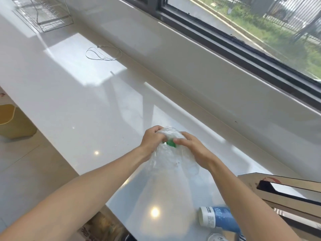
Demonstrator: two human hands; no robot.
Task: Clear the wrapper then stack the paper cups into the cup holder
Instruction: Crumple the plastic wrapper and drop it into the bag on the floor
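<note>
Above the white counter (73,94), near its middle, the left hand (152,140) and right hand (194,150) both pinch the clear wrapper (166,164) at its bunched, green-tied top; blue cups (220,218) lie near right.

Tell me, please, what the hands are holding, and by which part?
Both hands, left hand and right hand, grip the clear plastic wrapper at its bunched far end, around a green tie.
</note>
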